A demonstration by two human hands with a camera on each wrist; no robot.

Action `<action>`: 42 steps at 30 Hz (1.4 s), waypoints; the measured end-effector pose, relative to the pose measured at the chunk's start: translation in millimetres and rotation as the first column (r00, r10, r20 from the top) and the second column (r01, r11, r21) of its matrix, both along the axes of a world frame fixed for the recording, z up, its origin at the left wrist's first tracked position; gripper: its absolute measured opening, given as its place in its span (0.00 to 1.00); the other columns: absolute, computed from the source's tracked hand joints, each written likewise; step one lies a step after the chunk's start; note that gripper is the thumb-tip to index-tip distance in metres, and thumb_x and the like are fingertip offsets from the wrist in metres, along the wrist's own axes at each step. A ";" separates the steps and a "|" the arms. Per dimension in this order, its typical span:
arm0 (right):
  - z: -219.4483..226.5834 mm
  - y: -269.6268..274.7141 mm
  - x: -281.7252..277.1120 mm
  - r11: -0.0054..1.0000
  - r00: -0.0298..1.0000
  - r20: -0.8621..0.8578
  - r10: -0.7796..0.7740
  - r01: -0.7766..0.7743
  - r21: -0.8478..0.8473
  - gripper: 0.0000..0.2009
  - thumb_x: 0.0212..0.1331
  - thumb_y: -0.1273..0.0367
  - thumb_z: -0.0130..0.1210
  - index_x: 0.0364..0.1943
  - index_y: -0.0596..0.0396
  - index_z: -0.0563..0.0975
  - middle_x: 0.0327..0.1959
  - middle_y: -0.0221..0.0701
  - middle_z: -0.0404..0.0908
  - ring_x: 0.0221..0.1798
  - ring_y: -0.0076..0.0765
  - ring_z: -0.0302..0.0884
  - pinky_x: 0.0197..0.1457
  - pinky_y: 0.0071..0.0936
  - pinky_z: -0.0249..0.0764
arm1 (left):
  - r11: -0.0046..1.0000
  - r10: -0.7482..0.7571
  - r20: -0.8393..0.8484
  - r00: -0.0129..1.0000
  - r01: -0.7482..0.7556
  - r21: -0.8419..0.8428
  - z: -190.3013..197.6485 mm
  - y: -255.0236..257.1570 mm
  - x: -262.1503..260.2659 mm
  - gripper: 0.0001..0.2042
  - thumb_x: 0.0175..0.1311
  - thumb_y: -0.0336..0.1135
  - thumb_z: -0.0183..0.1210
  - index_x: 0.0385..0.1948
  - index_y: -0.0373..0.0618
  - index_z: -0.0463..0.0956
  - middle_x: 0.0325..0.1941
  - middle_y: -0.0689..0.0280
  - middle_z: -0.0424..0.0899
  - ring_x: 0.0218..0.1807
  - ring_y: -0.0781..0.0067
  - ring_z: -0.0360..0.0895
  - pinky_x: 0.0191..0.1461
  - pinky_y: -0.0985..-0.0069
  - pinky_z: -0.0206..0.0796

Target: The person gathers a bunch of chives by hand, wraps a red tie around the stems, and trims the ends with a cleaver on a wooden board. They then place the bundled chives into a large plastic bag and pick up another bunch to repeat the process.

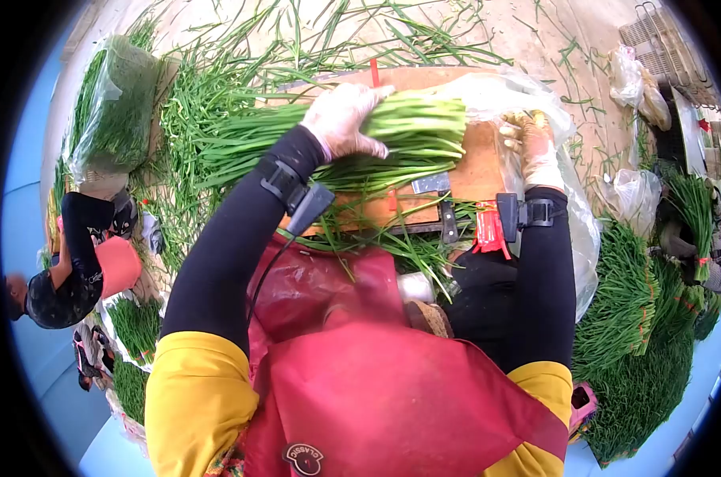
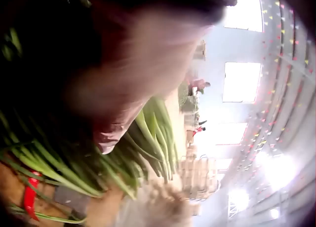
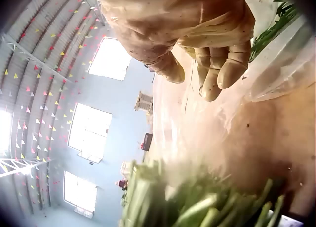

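Observation:
In a pale glove, the left hand (image 1: 341, 119) (image 2: 143, 64) lies across a thick bunch of long green stalks (image 1: 420, 127) (image 2: 155, 133), its thumb and fingers spread round the bunch and gripping it. The cut pale ends point right, and in the right wrist view the stalk ends (image 3: 197, 207) fill the bottom edge. To the right of them, the gloved right hand (image 1: 535, 147) (image 3: 182, 19) hangs over clear plastic (image 1: 500, 91) with fingers loosely bent and thumb apart; nothing is plainly held. Below the bunch is a knife (image 1: 448, 222) on the wooden board (image 1: 480, 159).
Red ties (image 1: 492, 226) lie near the right wrist, and a red strip (image 1: 375, 73) stands at the board's far edge. Loose green leaves (image 1: 193, 151) cover the left side. A bagged bundle (image 1: 118, 111), heaped bunches (image 1: 623, 294) and another person (image 1: 66, 278) are around.

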State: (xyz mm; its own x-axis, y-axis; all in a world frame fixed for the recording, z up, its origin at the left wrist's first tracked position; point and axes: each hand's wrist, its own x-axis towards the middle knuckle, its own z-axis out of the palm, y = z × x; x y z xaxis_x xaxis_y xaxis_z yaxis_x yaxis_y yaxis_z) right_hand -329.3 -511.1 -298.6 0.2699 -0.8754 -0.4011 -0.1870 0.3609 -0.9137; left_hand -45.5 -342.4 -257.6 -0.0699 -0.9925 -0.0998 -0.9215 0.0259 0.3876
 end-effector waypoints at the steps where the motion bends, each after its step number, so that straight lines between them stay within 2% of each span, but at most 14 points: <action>1: 2.5 -2.6 -0.3 1.000 1.000 0.001 -0.001 0.001 -0.004 0.11 0.63 0.64 0.48 0.46 0.52 0.69 0.37 0.31 0.80 0.27 0.22 0.76 0.23 0.14 0.70 | 1.000 0.014 0.030 0.999 -0.013 -0.020 -7.1 6.3 -6.2 0.48 0.32 0.56 0.71 0.62 0.51 0.60 0.55 0.57 0.71 0.60 0.53 0.65 0.61 0.59 0.57; 9: 14.7 -26.8 -2.0 0.956 0.905 0.312 -0.289 0.291 0.043 0.18 0.64 0.55 0.46 0.50 0.52 0.65 0.42 0.41 0.73 0.32 0.42 0.77 0.28 0.29 0.75 | 0.997 0.032 0.078 0.996 -0.025 -0.078 -12.0 9.8 -14.2 0.51 0.29 0.54 0.72 0.63 0.51 0.58 0.54 0.59 0.72 0.58 0.55 0.67 0.59 0.61 0.59; 13: 39.9 -14.4 -2.1 0.991 0.988 0.093 -0.123 0.118 0.058 0.19 0.64 0.54 0.47 0.46 0.55 0.72 0.30 0.34 0.79 0.26 0.27 0.76 0.24 0.18 0.70 | 0.995 0.010 0.094 0.996 -0.001 -0.098 -13.4 10.4 -16.6 0.50 0.29 0.54 0.72 0.63 0.51 0.58 0.57 0.59 0.70 0.60 0.56 0.65 0.62 0.61 0.57; 15: 40.2 -6.2 -3.7 0.886 0.818 -0.339 0.464 -0.427 0.182 0.18 0.64 0.54 0.43 0.42 0.51 0.76 0.28 0.30 0.80 0.23 0.20 0.72 0.23 0.15 0.64 | 1.000 0.015 0.133 0.991 -0.018 0.020 -13.5 7.2 -20.2 0.51 0.29 0.55 0.73 0.63 0.52 0.58 0.60 0.60 0.67 0.63 0.57 0.61 0.64 0.59 0.54; 17: 53.9 41.8 12.5 0.937 0.886 -0.308 0.347 -0.342 0.073 0.13 0.63 0.62 0.46 0.31 0.53 0.79 0.23 0.26 0.79 0.18 0.17 0.70 0.18 0.14 0.61 | 0.999 0.026 0.151 0.988 -0.029 0.018 -15.0 9.2 -20.8 0.51 0.29 0.55 0.73 0.63 0.54 0.58 0.61 0.59 0.65 0.65 0.56 0.59 0.66 0.57 0.52; 19: 51.9 72.0 14.7 0.802 0.759 -0.266 0.595 -0.581 0.135 0.09 0.60 0.65 0.50 0.31 0.52 0.79 0.23 0.25 0.79 0.20 0.16 0.71 0.22 0.15 0.65 | 0.997 0.051 0.203 0.978 -0.038 -0.069 -20.5 10.4 -20.4 0.50 0.29 0.56 0.72 0.63 0.56 0.58 0.62 0.58 0.65 0.66 0.54 0.58 0.67 0.57 0.50; 20: -1.3 77.5 -0.6 0.361 0.548 -0.469 0.693 -0.827 -0.431 0.08 0.57 0.67 0.52 0.34 0.54 0.80 0.28 0.30 0.81 0.28 0.25 0.77 0.31 0.22 0.72 | 0.998 0.034 0.176 0.984 -0.026 -0.052 -17.9 9.8 -19.0 0.50 0.29 0.56 0.72 0.63 0.56 0.58 0.60 0.58 0.66 0.64 0.53 0.59 0.65 0.56 0.53; 21: 41.3 106.8 18.4 0.294 0.508 -0.606 0.613 -0.858 -0.421 0.11 0.56 0.68 0.53 0.40 0.58 0.79 0.36 0.38 0.81 0.39 0.37 0.78 0.46 0.29 0.72 | 0.998 0.035 0.174 0.984 -0.026 -0.052 -13.7 9.6 -19.3 0.50 0.29 0.56 0.72 0.63 0.56 0.58 0.60 0.58 0.66 0.64 0.53 0.59 0.65 0.56 0.53; 22: 38.2 127.0 25.7 0.557 0.568 -0.465 0.679 -0.811 -0.177 0.16 0.54 0.70 0.52 0.47 0.60 0.76 0.44 0.43 0.79 0.50 0.43 0.75 0.56 0.31 0.67 | 0.998 0.044 0.137 0.990 -0.048 0.030 -9.2 8.6 -20.1 0.50 0.30 0.56 0.72 0.63 0.56 0.59 0.59 0.58 0.67 0.63 0.53 0.60 0.64 0.56 0.54; 25: 5.0 154.7 35.0 0.454 0.567 -0.515 0.643 -0.824 -0.339 0.23 0.49 0.72 0.53 0.55 0.58 0.71 0.47 0.46 0.77 0.52 0.43 0.74 0.58 0.30 0.67 | 0.996 0.053 0.094 0.994 -0.060 0.072 -7.5 10.4 -20.2 0.48 0.31 0.56 0.71 0.62 0.56 0.60 0.54 0.59 0.70 0.59 0.52 0.63 0.60 0.56 0.56; 35: -43.4 224.0 9.8 0.566 0.440 -0.693 0.571 -0.822 -0.056 0.07 0.50 0.67 0.51 0.29 0.52 0.78 0.27 0.40 0.79 0.33 0.51 0.77 0.36 0.42 0.74 | 0.997 0.048 0.224 0.973 -0.032 -0.077 -10.8 5.3 -16.1 0.48 0.30 0.59 0.70 0.62 0.58 0.61 0.70 0.50 0.49 0.73 0.48 0.41 0.71 0.48 0.35; 39: -23.7 247.2 -9.2 -0.043 -0.233 -0.457 0.858 -0.920 0.389 0.11 0.55 0.65 0.47 0.37 0.52 0.79 0.37 0.46 0.79 0.42 0.54 0.77 0.45 0.43 0.73 | 0.996 0.021 0.159 0.987 -0.034 0.084 -8.6 -0.6 -10.9 0.50 0.31 0.60 0.70 0.64 0.59 0.58 0.69 0.49 0.53 0.72 0.44 0.42 0.72 0.49 0.34; 41: -11.0 238.9 1.1 -0.056 -0.293 -0.427 0.856 -0.871 0.487 0.12 0.53 0.65 0.50 0.39 0.51 0.79 0.42 0.44 0.79 0.47 0.52 0.76 0.49 0.40 0.73 | 0.975 0.011 0.086 0.996 -0.030 0.222 3.2 -2.9 -10.7 0.49 0.31 0.58 0.71 0.63 0.57 0.59 0.63 0.51 0.63 0.69 0.47 0.52 0.70 0.55 0.44; 42: -3.2 229.4 4.9 0.146 -0.028 -0.502 0.865 -0.942 0.303 0.13 0.53 0.64 0.51 0.41 0.52 0.79 0.44 0.44 0.79 0.49 0.51 0.75 0.51 0.37 0.72 | 0.975 0.015 0.085 0.996 -0.034 0.219 3.7 -2.0 -9.2 0.49 0.31 0.58 0.71 0.63 0.57 0.59 0.63 0.51 0.63 0.69 0.47 0.52 0.70 0.55 0.44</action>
State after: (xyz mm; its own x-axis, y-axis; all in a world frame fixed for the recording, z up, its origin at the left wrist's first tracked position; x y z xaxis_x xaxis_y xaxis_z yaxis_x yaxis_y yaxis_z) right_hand -324.3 -281.7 -301.8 0.6822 -0.0872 -0.7259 -0.6414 -0.5480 -0.5369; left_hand -54.7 -344.4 -253.9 -0.0284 -0.9467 -0.3207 -0.9498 -0.0745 0.3040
